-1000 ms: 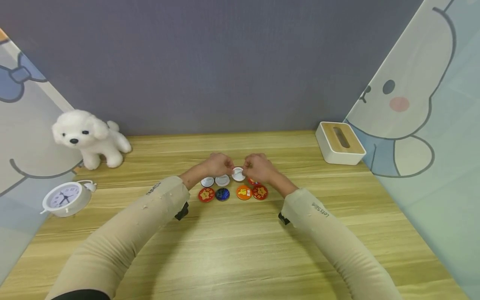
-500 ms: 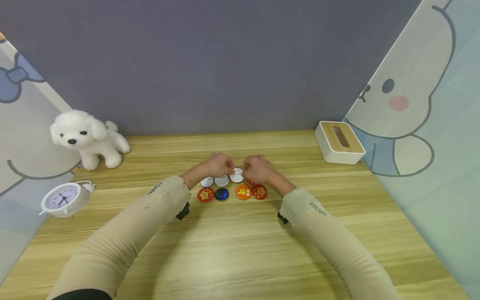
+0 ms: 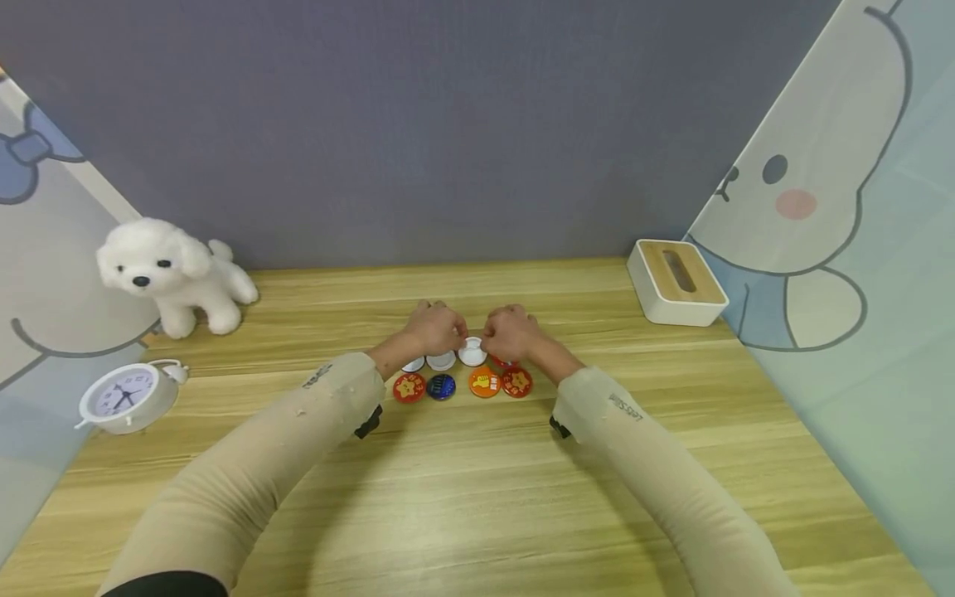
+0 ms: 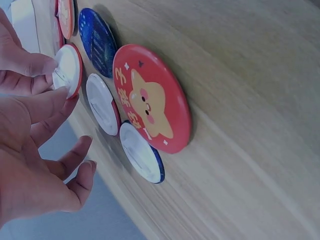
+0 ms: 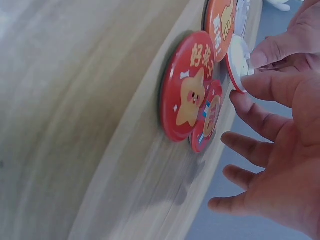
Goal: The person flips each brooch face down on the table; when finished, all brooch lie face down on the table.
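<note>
A pin badge (image 3: 472,351) lies white back up between both hands, its red rim visible in the wrist views. My left hand (image 3: 438,328) pinches its edge from the left, thumb on the back and a finger under the rim (image 4: 78,75). From the right, my right hand (image 3: 511,332) pinches the opposite edge, thumb near the metal pin (image 5: 248,64). The other fingers of each hand are spread loosely. Close by lie two more white-backed badges (image 4: 103,104), two red star badges (image 3: 409,387), a blue badge (image 3: 441,386), an orange thumbs-up badge (image 3: 484,382) and a partly hidden red badge (image 5: 206,122).
On the left of the wooden table (image 3: 448,497) stand a white plush dog (image 3: 179,274) and a white alarm clock (image 3: 128,396). A white tissue box with a wooden lid (image 3: 677,282) sits at the back right. A grey panel (image 3: 448,133) rises behind the table.
Both hands keep their hold on the white-backed badge, with only small shifts of fingers and wrists. The left forearm has moved slightly right. The other badges lie as before.
</note>
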A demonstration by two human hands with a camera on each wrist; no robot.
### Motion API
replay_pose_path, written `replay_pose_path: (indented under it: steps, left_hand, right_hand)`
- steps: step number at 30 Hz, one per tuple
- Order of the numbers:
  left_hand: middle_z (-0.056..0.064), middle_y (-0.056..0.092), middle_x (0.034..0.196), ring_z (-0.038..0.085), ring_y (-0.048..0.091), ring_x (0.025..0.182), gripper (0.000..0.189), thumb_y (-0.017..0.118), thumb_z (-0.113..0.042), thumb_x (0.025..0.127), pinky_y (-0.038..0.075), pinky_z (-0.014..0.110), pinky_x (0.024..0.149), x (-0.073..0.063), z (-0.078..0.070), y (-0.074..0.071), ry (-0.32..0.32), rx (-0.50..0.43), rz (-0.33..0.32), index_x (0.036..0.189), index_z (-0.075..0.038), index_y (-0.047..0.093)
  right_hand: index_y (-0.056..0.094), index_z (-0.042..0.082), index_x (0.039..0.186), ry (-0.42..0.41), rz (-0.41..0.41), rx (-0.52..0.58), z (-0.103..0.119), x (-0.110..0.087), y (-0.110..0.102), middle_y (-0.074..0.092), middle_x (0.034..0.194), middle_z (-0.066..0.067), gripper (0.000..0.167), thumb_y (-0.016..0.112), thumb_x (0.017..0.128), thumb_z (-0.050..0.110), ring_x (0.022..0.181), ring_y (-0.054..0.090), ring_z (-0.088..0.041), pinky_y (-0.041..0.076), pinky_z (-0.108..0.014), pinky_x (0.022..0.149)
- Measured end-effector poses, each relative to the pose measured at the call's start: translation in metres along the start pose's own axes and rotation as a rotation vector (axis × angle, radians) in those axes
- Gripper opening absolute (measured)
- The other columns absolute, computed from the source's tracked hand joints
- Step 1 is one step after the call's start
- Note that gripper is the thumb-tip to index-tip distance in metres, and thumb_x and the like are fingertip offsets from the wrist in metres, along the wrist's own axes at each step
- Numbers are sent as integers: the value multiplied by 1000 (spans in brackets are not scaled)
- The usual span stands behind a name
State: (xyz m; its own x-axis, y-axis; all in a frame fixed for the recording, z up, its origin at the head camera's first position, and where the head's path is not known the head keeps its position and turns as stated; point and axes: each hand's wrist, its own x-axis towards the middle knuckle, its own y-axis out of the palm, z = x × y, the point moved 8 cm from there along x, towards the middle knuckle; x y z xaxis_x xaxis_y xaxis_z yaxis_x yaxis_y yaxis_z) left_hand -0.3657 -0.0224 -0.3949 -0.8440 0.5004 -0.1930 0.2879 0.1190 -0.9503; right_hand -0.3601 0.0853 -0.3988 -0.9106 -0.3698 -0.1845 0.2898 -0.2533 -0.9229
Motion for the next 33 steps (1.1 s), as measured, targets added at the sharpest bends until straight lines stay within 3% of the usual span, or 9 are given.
replay_pose_path:
  steps: [7, 17, 33]
  left_hand:
    - [3, 71, 117, 27, 51, 122, 20, 64, -28, 98, 30, 46, 109, 3, 0, 3, -12, 35, -1, 109, -17, 77]
    - [3, 71, 112, 26, 53, 117, 19, 64, -27, 98, 32, 44, 107, 5, 2, 6, -25, 48, 18, 100, -16, 80]
    - [4, 69, 117, 26, 51, 116, 20, 65, -26, 98, 34, 44, 104, 7, 2, 8, -50, 50, 35, 106, -16, 79]
  right_hand:
    - [48, 20, 55, 10, 31, -33, -2, 4, 4, 52, 149, -10, 36, 54, 91, 22, 146, 29, -48, 21, -74, 113]
    - [48, 20, 57, 20, 74, -53, -1, 6, 9, 48, 152, -10, 35, 53, 92, 22, 150, 22, -46, 16, -72, 116]
    - [50, 17, 62, 54, 104, -70, -1, 7, 11, 45, 153, -10, 33, 50, 95, 23, 152, 18, -44, 14, -71, 117]
